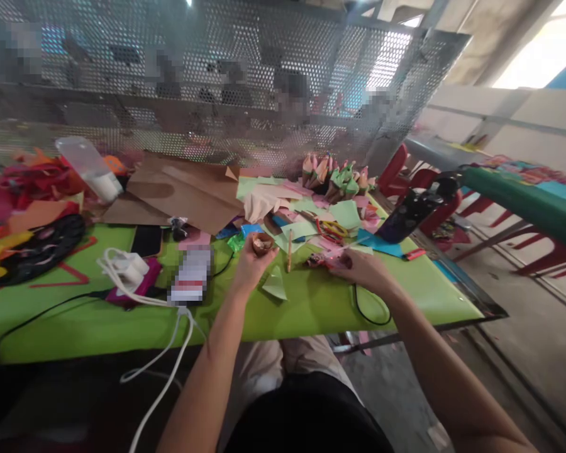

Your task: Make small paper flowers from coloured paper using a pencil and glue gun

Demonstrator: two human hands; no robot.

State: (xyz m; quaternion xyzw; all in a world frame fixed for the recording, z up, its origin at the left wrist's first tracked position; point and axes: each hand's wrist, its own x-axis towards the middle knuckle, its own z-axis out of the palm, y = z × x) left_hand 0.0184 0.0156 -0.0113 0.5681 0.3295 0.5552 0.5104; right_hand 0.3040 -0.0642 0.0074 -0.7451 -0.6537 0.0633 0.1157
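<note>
1. Small brown cup-shaped paper piece (263, 245), front and centre in the head view, and it's up in the left hand (251, 267), just over the near part of the bright green smooth-topped table (311, 314). Fingers curl narrowly around it, the open rim turned upward.

2. Across to the right hand (361, 270): fingertips are down at a crinkly, clear-and-pink plastic packet (327, 259) with reddish bits showing. Touching, by the look of it; whether they pinch it firmly, I cannot tell.

3. The step in hand, as I judge it: one side steadies the paper, the other works at the packet. The next move calls for a light left grip, since thin paper could crush, and a sure pinch on that slippery-looking film.

4. Between the hands, a slim tan pencil-like stick (289, 251) lies lengthwise, and nearer the body sits a pale green triangular paper scrap (276, 284), one corner sharply pointed.

5. Behind them, texture everywhere! Yellow-handled scissors (334, 229) rest among flat paper offcuts, and a bunch of pointed green-and-brown paper cones (346, 179) bristles at the back.

6. Over to the left, large creased matte brown paper sheets (183, 189) overlap; to the right, a glossy dark speckled bottle (408, 211) leans across the picture.
</note>
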